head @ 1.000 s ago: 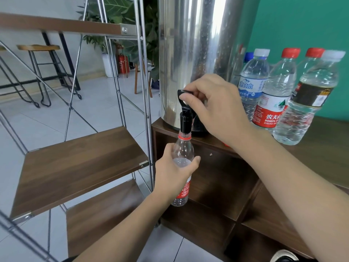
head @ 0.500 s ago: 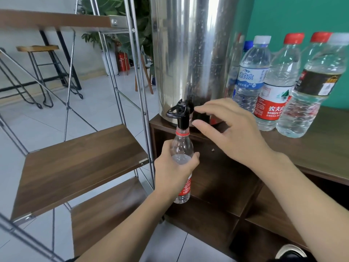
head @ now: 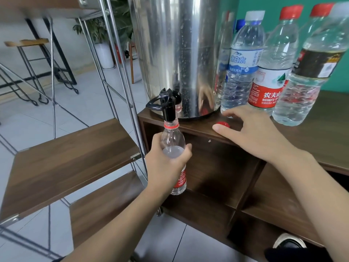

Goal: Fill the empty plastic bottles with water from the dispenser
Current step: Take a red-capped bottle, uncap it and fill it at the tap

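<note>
My left hand (head: pixel 166 165) grips a small clear bottle (head: pixel 172 138) with a red label and red neck ring, held upright under the black tap (head: pixel 166 103) of the steel dispenser (head: pixel 181 53). Water stands in the bottle up to about my thumb. My right hand (head: pixel 253 133) hovers over the cabinet top (head: pixel 330 129) with fingers spread, thumb and fingertips around a red cap (head: pixel 222 124) lying by the dispenser's base. Whether it touches the cap I cannot tell.
Several capped water bottles (head: pixel 243 63) stand in a row right of the dispenser against a green wall. A wood-and-metal shelf rack (head: pixel 71 157) stands to the left, close to the cabinet. Open cabinet cubbies lie below the tap.
My right hand let go of the tap lever and moved down and right to the red cap. The lever now points out to the left. The left hand keeps the bottle under the tap.
</note>
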Action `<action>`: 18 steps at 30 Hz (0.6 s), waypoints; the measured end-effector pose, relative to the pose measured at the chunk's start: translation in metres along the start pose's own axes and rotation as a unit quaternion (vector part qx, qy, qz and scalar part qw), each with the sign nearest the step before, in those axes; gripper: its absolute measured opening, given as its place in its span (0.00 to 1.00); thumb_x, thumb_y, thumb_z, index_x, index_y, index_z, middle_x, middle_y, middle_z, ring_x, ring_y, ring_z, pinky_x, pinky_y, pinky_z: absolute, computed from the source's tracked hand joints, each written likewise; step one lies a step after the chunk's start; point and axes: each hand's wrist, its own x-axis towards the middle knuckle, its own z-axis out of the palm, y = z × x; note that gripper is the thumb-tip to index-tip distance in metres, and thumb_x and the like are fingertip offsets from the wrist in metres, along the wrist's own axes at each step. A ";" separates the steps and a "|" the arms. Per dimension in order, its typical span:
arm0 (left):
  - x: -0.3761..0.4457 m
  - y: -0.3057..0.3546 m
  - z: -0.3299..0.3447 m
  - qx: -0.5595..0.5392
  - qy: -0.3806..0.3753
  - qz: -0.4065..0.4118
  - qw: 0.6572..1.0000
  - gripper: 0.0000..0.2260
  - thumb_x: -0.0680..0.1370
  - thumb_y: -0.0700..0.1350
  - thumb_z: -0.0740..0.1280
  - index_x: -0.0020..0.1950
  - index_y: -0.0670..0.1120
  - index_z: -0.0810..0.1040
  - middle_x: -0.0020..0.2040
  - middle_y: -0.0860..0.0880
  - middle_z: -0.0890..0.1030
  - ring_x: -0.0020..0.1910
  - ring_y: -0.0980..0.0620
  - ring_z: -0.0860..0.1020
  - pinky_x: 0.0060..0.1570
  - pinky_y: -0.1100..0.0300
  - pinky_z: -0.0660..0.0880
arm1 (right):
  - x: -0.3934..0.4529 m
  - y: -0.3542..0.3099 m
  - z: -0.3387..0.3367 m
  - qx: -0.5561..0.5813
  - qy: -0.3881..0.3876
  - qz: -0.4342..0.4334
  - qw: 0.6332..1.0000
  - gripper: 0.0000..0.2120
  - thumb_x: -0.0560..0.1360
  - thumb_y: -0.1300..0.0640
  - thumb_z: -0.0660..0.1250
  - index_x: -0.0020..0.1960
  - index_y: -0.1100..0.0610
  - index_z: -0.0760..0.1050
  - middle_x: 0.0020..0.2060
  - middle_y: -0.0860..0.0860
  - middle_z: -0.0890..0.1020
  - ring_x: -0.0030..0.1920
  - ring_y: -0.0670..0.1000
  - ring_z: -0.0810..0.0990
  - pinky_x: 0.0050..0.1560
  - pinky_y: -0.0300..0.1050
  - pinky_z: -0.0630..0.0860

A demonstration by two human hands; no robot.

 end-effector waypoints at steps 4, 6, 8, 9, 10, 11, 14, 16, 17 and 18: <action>-0.001 0.000 -0.001 0.003 -0.004 -0.001 1.000 0.19 0.72 0.52 0.80 0.58 0.55 0.76 0.49 0.59 0.84 0.50 0.62 0.82 0.49 0.66 0.76 | 0.000 0.001 0.002 -0.012 -0.025 -0.002 1.000 0.24 0.72 0.33 0.66 0.55 0.51 0.81 0.52 0.47 0.81 0.55 0.47 0.76 0.58 0.44 0.71; -0.001 0.001 -0.001 0.001 -0.006 -0.005 1.000 0.19 0.72 0.52 0.80 0.58 0.56 0.76 0.50 0.59 0.84 0.51 0.63 0.81 0.49 0.66 0.76 | 0.000 0.000 0.002 -0.007 -0.029 -0.004 1.000 0.23 0.72 0.32 0.66 0.53 0.50 0.82 0.50 0.47 0.81 0.53 0.48 0.77 0.57 0.46 0.73; -0.001 0.001 -0.001 0.000 -0.008 -0.006 1.000 0.19 0.72 0.52 0.80 0.59 0.56 0.76 0.50 0.60 0.83 0.51 0.64 0.81 0.49 0.66 0.75 | 0.000 0.000 0.002 -0.002 -0.025 -0.007 1.000 0.22 0.73 0.33 0.66 0.52 0.50 0.82 0.49 0.47 0.81 0.53 0.48 0.77 0.58 0.48 0.73; -0.001 0.001 -0.002 0.001 -0.009 -0.006 1.000 0.20 0.72 0.52 0.80 0.59 0.56 0.76 0.50 0.60 0.83 0.51 0.64 0.81 0.49 0.66 0.76 | 0.000 0.000 0.002 -0.002 -0.024 -0.009 1.000 0.22 0.73 0.34 0.66 0.53 0.50 0.82 0.49 0.47 0.81 0.54 0.48 0.77 0.59 0.49 0.73; -0.001 0.000 -0.002 0.002 -0.009 -0.007 1.000 0.20 0.72 0.53 0.80 0.59 0.56 0.76 0.51 0.60 0.83 0.51 0.64 0.81 0.50 0.66 0.76 | -0.001 0.000 0.002 -0.003 -0.023 -0.010 1.000 0.22 0.73 0.34 0.66 0.53 0.51 0.82 0.50 0.47 0.81 0.54 0.48 0.77 0.59 0.50 0.74; 0.000 0.000 -0.002 0.003 -0.009 -0.007 1.000 0.20 0.72 0.53 0.80 0.59 0.56 0.76 0.51 0.60 0.83 0.51 0.64 0.81 0.50 0.65 0.76 | -0.001 -0.001 0.003 -0.005 -0.022 -0.012 1.000 0.22 0.74 0.34 0.66 0.53 0.51 0.82 0.49 0.47 0.81 0.54 0.48 0.77 0.59 0.50 0.74; 0.000 0.000 -0.002 0.005 -0.007 -0.007 1.000 0.20 0.72 0.53 0.80 0.59 0.56 0.76 0.50 0.60 0.83 0.50 0.64 0.81 0.49 0.65 0.76 | -0.001 0.000 0.004 -0.007 -0.018 -0.015 1.000 0.21 0.74 0.34 0.66 0.53 0.51 0.82 0.49 0.47 0.81 0.54 0.49 0.77 0.59 0.51 0.75; 0.000 -0.001 -0.003 0.009 -0.007 -0.003 1.000 0.20 0.72 0.53 0.80 0.60 0.55 0.76 0.51 0.59 0.83 0.51 0.63 0.81 0.50 0.65 0.77 | -0.002 0.000 0.004 -0.008 -0.018 -0.014 1.000 0.22 0.74 0.34 0.65 0.53 0.51 0.82 0.50 0.47 0.81 0.54 0.49 0.77 0.60 0.52 0.75; 0.000 -0.001 -0.003 0.011 -0.008 -0.002 1.000 0.21 0.72 0.53 0.80 0.61 0.54 0.76 0.51 0.59 0.83 0.52 0.62 0.81 0.51 0.64 0.77 | -0.002 -0.001 0.004 -0.009 -0.019 -0.013 1.000 0.23 0.74 0.33 0.65 0.53 0.51 0.82 0.50 0.47 0.81 0.54 0.49 0.77 0.60 0.52 0.75; 0.000 -0.001 -0.003 0.011 -0.009 -0.002 1.000 0.21 0.72 0.53 0.80 0.61 0.54 0.76 0.51 0.59 0.83 0.52 0.62 0.81 0.51 0.65 0.77 | -0.002 -0.001 0.004 -0.010 -0.019 -0.013 1.000 0.23 0.74 0.33 0.64 0.53 0.51 0.82 0.49 0.47 0.81 0.54 0.49 0.77 0.60 0.52 0.75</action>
